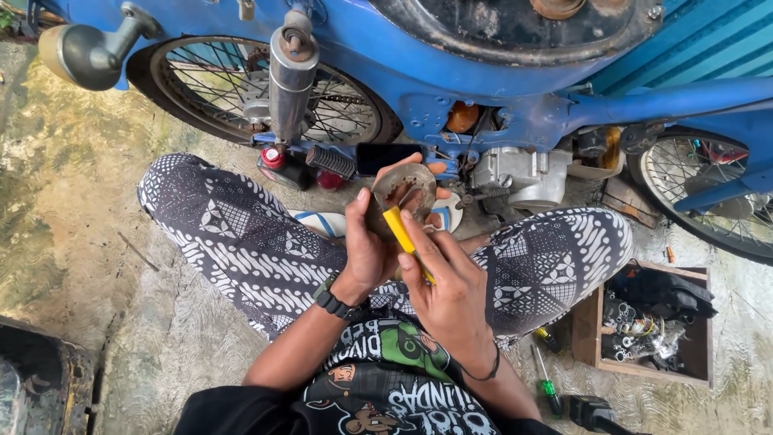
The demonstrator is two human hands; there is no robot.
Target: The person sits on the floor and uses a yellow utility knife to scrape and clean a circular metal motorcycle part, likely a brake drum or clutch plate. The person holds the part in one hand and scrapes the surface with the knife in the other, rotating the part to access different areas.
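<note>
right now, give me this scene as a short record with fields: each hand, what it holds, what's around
left hand: left hand grips a round rusty metal part, fingers wrapped around its rim
right hand: right hand holds a yellow-handled tool, tip against the part
in front: blue motorcycle, spoked wheels, chrome shock absorber
right side: wooden box of small parts, green-handled screwdriver on the ground
posture: person crouched, patterned trousers
</note>
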